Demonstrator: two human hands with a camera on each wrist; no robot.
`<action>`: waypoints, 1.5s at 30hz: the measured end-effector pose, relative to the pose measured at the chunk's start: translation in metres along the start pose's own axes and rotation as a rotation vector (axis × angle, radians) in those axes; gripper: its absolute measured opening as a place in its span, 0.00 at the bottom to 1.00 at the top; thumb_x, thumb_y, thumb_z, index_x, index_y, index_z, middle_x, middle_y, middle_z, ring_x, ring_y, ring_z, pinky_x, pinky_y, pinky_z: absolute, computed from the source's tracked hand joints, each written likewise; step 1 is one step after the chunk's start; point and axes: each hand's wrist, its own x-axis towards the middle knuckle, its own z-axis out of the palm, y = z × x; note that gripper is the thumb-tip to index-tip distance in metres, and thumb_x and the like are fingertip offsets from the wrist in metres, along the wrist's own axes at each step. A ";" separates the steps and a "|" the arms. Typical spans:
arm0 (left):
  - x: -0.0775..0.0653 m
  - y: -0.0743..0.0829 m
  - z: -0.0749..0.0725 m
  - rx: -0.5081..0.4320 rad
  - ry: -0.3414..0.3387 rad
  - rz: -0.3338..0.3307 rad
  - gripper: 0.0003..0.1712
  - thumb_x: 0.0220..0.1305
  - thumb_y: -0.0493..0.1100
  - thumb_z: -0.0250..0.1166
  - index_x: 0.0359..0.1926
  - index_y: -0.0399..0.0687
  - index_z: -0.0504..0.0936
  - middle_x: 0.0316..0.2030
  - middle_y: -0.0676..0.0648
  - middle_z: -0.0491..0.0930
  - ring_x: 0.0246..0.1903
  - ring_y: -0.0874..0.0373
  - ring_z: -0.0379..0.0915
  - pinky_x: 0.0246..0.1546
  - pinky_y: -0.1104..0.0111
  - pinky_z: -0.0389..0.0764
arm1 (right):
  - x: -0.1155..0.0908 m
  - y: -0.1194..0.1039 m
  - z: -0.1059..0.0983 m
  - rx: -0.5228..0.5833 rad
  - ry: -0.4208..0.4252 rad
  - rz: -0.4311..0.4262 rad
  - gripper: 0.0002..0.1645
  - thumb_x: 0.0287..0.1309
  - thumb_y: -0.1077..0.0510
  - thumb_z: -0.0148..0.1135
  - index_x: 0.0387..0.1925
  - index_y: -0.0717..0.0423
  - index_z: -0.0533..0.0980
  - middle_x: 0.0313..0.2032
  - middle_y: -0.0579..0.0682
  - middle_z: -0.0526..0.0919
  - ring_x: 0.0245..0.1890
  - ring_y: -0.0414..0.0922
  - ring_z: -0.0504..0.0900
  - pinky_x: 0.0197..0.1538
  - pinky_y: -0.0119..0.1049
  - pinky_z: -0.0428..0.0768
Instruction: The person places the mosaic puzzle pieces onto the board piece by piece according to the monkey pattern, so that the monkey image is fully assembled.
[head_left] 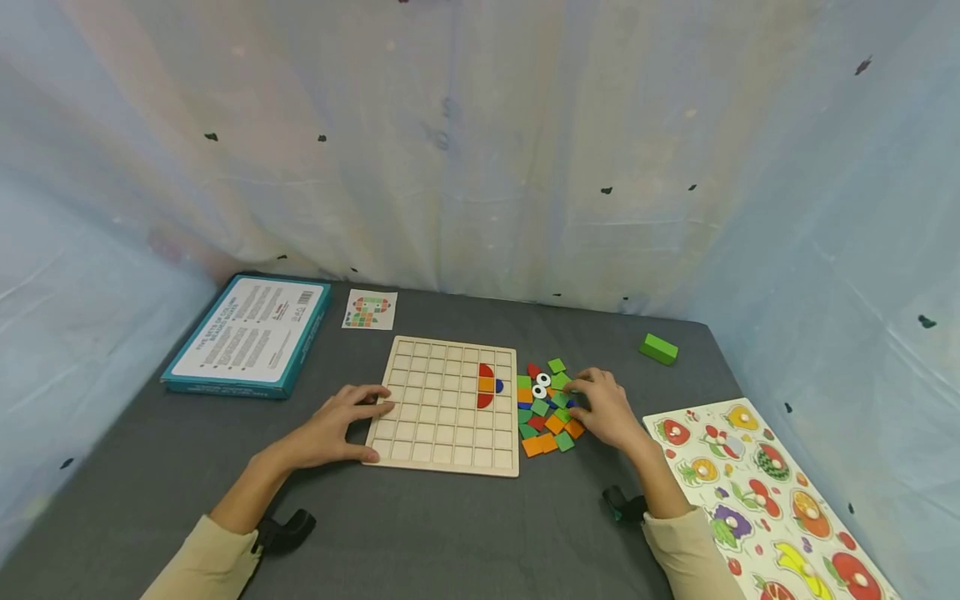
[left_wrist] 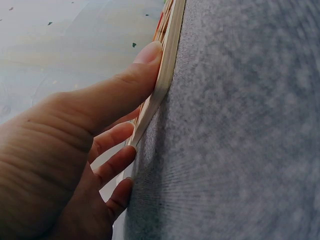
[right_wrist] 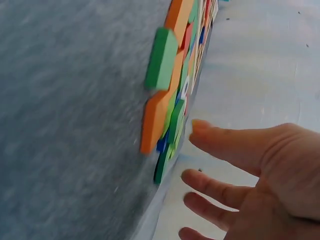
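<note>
From the head view I see a wooden grid board (head_left: 423,429) flat on the grey worktop (head_left: 450,542), two red half-circles (head_left: 486,401), an orange square (head_left: 486,384) and a blue half-circle (head_left: 499,386) set near its right edge. The left hand (head_left: 341,427) has its thumb and fingers spread along the board's left edge. The right hand (head_left: 606,410) hovers about the loose coloured pieces (head_left: 556,422), which lie right beside the board's right edge. Only here do the teal box (head_left: 247,333), picture card (head_left: 369,309), green block (head_left: 658,349) and fruit puzzle board (head_left: 753,471) show. Grey cloth stretches between the board's near edge and the sleeves (head_left: 206,562).

The left wrist view brings out the contact: the thumb rests against the board's rim, its fingertips round the corner touching the side, with open worktop alongside.

The right wrist view shows the pieces edge-on, some stacked and tilted. That hand's thumb and fingers stand well apart, nothing between them; whether a fingertip brushes a piece, I can't tell.
</note>
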 end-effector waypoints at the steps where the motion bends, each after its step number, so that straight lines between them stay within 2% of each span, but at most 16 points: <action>1: 0.000 0.000 0.000 0.006 0.001 0.000 0.49 0.51 0.61 0.75 0.70 0.43 0.72 0.69 0.44 0.64 0.63 0.45 0.57 0.56 0.40 0.58 | -0.002 0.003 -0.001 0.011 -0.007 0.014 0.17 0.56 0.65 0.72 0.48 0.60 0.83 0.51 0.62 0.74 0.54 0.63 0.69 0.51 0.62 0.66; 5: 0.001 0.000 -0.001 0.008 0.002 0.005 0.50 0.51 0.62 0.75 0.69 0.42 0.72 0.69 0.44 0.64 0.63 0.45 0.58 0.55 0.40 0.59 | -0.009 0.009 -0.002 0.023 -0.034 0.032 0.13 0.54 0.63 0.73 0.44 0.58 0.83 0.43 0.56 0.74 0.44 0.55 0.70 0.43 0.54 0.65; 11: 0.001 -0.001 0.000 0.004 0.004 0.010 0.49 0.52 0.61 0.76 0.69 0.42 0.72 0.69 0.43 0.65 0.63 0.45 0.58 0.55 0.41 0.59 | -0.010 0.011 0.000 0.053 -0.033 0.016 0.11 0.54 0.63 0.73 0.40 0.58 0.82 0.39 0.53 0.76 0.40 0.52 0.71 0.42 0.51 0.65; 14: 0.001 0.000 0.001 0.008 0.010 0.023 0.48 0.52 0.60 0.75 0.69 0.41 0.72 0.68 0.42 0.65 0.62 0.44 0.58 0.54 0.40 0.59 | -0.006 0.010 0.003 0.059 -0.029 0.026 0.13 0.56 0.62 0.72 0.43 0.59 0.81 0.36 0.52 0.75 0.37 0.49 0.69 0.40 0.47 0.62; 19: 0.001 0.000 0.002 0.004 0.012 0.029 0.48 0.52 0.59 0.76 0.69 0.41 0.72 0.68 0.42 0.65 0.62 0.45 0.59 0.54 0.41 0.59 | 0.005 0.007 0.011 0.008 -0.021 0.074 0.16 0.61 0.55 0.70 0.45 0.60 0.81 0.31 0.50 0.74 0.31 0.46 0.68 0.36 0.43 0.60; 24: 0.002 -0.001 0.002 -0.002 0.008 0.024 0.48 0.52 0.60 0.76 0.69 0.41 0.72 0.68 0.42 0.65 0.62 0.45 0.58 0.54 0.40 0.59 | 0.015 0.008 0.014 -0.011 -0.014 0.070 0.13 0.57 0.57 0.73 0.39 0.61 0.81 0.30 0.51 0.75 0.30 0.46 0.70 0.36 0.44 0.63; 27: 0.001 -0.001 0.002 0.005 0.018 0.033 0.48 0.52 0.60 0.76 0.69 0.41 0.73 0.68 0.42 0.65 0.62 0.45 0.58 0.54 0.40 0.60 | 0.022 0.005 0.014 0.038 0.009 0.062 0.10 0.54 0.61 0.74 0.33 0.59 0.79 0.27 0.49 0.75 0.27 0.45 0.71 0.34 0.42 0.66; 30: 0.000 -0.001 0.002 0.018 0.030 0.041 0.48 0.52 0.60 0.75 0.69 0.41 0.73 0.68 0.42 0.65 0.61 0.45 0.59 0.53 0.40 0.61 | 0.030 -0.004 0.014 0.104 0.025 0.055 0.09 0.54 0.63 0.74 0.30 0.57 0.78 0.23 0.46 0.75 0.23 0.43 0.71 0.31 0.40 0.69; 33: -0.001 -0.002 0.003 0.019 0.033 0.044 0.48 0.52 0.61 0.75 0.69 0.41 0.73 0.68 0.42 0.65 0.61 0.45 0.59 0.52 0.40 0.61 | 0.039 -0.016 0.018 0.182 0.020 0.030 0.07 0.56 0.63 0.72 0.30 0.56 0.79 0.25 0.45 0.77 0.25 0.40 0.73 0.31 0.37 0.73; 39: -0.001 -0.001 0.003 0.011 0.028 0.054 0.48 0.52 0.60 0.75 0.69 0.41 0.72 0.67 0.42 0.65 0.61 0.45 0.58 0.52 0.41 0.60 | 0.061 -0.050 0.032 0.342 -0.061 -0.087 0.04 0.59 0.66 0.69 0.32 0.60 0.80 0.27 0.48 0.80 0.27 0.41 0.75 0.33 0.34 0.75; 41: 0.000 -0.002 0.003 0.008 0.024 0.048 0.48 0.52 0.60 0.76 0.69 0.41 0.73 0.68 0.42 0.65 0.61 0.45 0.58 0.52 0.40 0.60 | 0.068 -0.060 0.039 0.361 -0.096 -0.131 0.03 0.60 0.66 0.68 0.31 0.61 0.80 0.27 0.48 0.80 0.26 0.40 0.75 0.32 0.34 0.75; 45: 0.000 -0.001 0.001 0.006 0.011 0.024 0.49 0.52 0.61 0.75 0.69 0.42 0.72 0.68 0.43 0.64 0.63 0.45 0.57 0.54 0.39 0.59 | 0.080 -0.076 0.052 0.342 -0.139 -0.155 0.04 0.60 0.65 0.68 0.30 0.59 0.80 0.26 0.46 0.80 0.25 0.36 0.74 0.33 0.30 0.74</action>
